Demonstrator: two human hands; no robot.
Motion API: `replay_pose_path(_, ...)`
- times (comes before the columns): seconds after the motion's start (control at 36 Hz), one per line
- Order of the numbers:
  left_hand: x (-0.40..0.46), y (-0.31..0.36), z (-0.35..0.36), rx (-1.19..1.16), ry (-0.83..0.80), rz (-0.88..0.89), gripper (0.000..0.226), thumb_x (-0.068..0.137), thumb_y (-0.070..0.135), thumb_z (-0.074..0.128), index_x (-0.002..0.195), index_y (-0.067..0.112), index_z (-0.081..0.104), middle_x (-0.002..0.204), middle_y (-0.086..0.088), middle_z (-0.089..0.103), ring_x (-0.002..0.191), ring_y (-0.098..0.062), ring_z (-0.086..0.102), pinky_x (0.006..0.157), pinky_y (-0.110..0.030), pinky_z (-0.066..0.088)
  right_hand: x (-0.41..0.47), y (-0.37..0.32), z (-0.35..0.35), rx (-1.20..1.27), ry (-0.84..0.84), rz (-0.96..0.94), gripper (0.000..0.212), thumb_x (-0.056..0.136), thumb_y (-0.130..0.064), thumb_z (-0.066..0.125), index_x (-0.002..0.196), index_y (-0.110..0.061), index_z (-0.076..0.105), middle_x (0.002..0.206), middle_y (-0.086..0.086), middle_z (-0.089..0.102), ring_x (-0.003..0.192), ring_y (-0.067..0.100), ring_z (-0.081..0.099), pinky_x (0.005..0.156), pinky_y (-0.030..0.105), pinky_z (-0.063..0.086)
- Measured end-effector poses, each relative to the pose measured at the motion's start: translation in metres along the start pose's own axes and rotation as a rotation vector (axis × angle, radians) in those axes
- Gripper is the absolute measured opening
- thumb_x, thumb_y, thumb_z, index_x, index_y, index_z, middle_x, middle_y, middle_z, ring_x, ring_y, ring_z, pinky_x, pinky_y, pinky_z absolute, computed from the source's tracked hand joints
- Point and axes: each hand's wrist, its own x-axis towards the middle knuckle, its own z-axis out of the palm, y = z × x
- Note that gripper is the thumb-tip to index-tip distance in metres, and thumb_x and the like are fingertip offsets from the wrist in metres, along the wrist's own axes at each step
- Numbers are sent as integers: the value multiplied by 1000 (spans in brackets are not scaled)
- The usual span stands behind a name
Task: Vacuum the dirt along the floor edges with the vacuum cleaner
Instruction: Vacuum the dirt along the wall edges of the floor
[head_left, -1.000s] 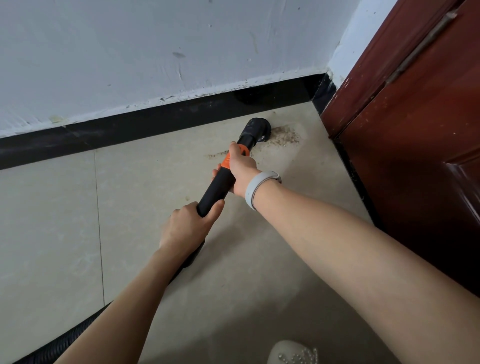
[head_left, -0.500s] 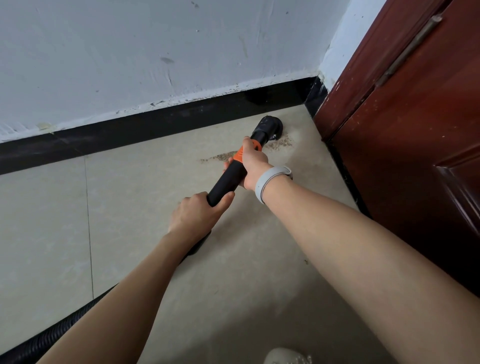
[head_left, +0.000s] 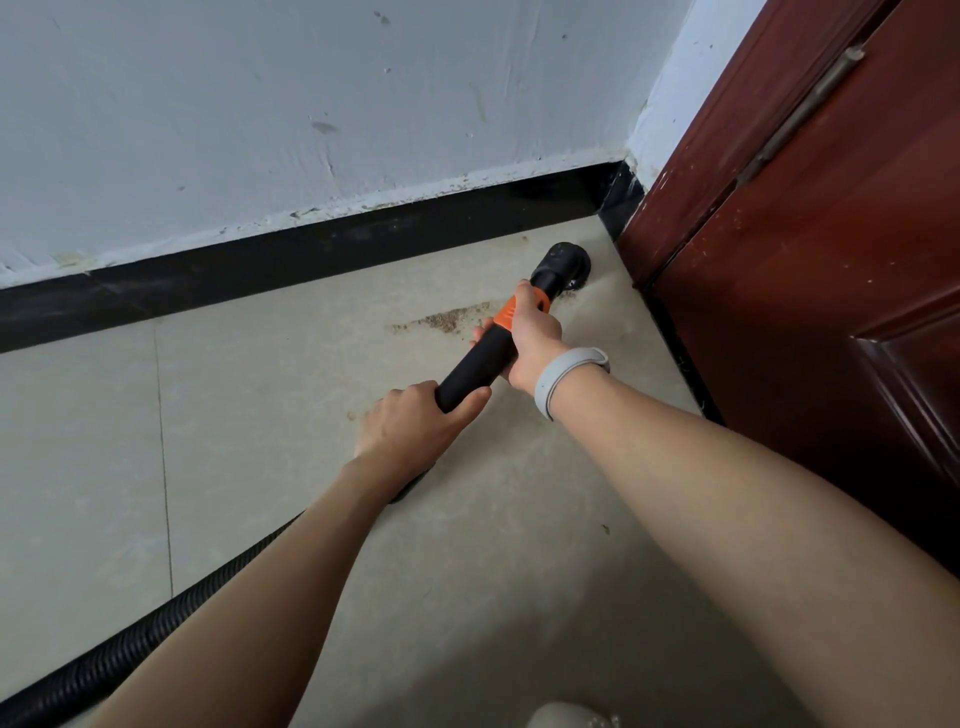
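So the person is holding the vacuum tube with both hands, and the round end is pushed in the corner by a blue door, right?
Nearly. The door is dark red-brown, not blue, as the head view shows. The rest holds: the left hand and right hand both grip the vacuum tube, and its round end sits in the corner by that door.

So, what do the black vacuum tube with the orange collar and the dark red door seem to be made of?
The black vacuum tube with the orange collar looks like matte moulded plastic: smooth, with no shine. The dark red door looks like wood with a glossy reddish-brown finish, with soft reflections and a raised panel edge; a veneer or laminate cannot be ruled out.
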Motion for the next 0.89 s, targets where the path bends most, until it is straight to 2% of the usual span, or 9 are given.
replay_pose_path(0.14, -11, -14, -7, 68, 39, 6, 52, 83, 73, 36, 72, 24, 49, 70, 1, 61, 67, -19, 58, 60, -30, 40, -10, 14, 5, 36, -46, -8, 36, 96, -42, 52, 89, -7, 47, 69, 9, 56, 56, 23, 59, 75, 39, 58)
replay_pose_path(0.25, -28, -34, -14, 51, 78, -33, 50, 84, 70, 39, 70, 23, 46, 66, 1, 58, 65, -19, 57, 57, -30, 37, -23, 32, 23, 17, -75, -10, 37, 95, -44, 53, 98, -7, 49, 76, 10, 57, 60, 23, 60, 74, 38, 58)
replay_pose_path(0.39, -54, -63, -25, 30, 158, -108, 50, 83, 69, 40, 71, 21, 43, 68, -1, 57, 70, -26, 58, 61, -32, 39, -45, 56, 50, -20, -149, -1, 33, 95, -43, 52, 89, -11, 48, 78, 11, 57, 63, 22, 60, 79, 39, 57)
replay_pose_path(0.5, -73, -86, -32, -3, 206, -158, 51, 84, 69, 39, 70, 20, 43, 67, -1, 57, 68, -26, 55, 59, -33, 38, -59, 75, 69, -47, -218, 31, 35, 96, -44, 51, 105, -10, 47, 81, 11, 56, 64, 22, 60, 77, 38, 57)
replay_pose_path(0.56, -81, -100, -32, -48, 214, -194, 54, 83, 71, 35, 72, 20, 47, 68, -1, 63, 68, -25, 58, 59, -33, 43, -65, 85, 78, -71, -241, 51, 38, 96, -44, 51, 111, -10, 45, 83, 12, 56, 66, 22, 60, 75, 38, 57)
replay_pose_path(0.69, -103, -135, -33, -136, 220, -261, 56, 86, 70, 38, 73, 18, 54, 66, -2, 67, 67, -24, 63, 67, -38, 53, -79, 115, 103, -124, -293, 99, 37, 95, -42, 52, 108, -9, 46, 79, 11, 53, 59, 23, 57, 71, 38, 56)
replay_pose_path(0.89, -123, -173, -42, -163, 173, -316, 54, 89, 62, 43, 70, 14, 59, 54, 3, 65, 59, -17, 64, 66, -33, 52, -95, 149, 122, -166, -335, 204, 35, 95, -44, 52, 92, -10, 45, 81, 11, 55, 64, 23, 59, 78, 39, 57)
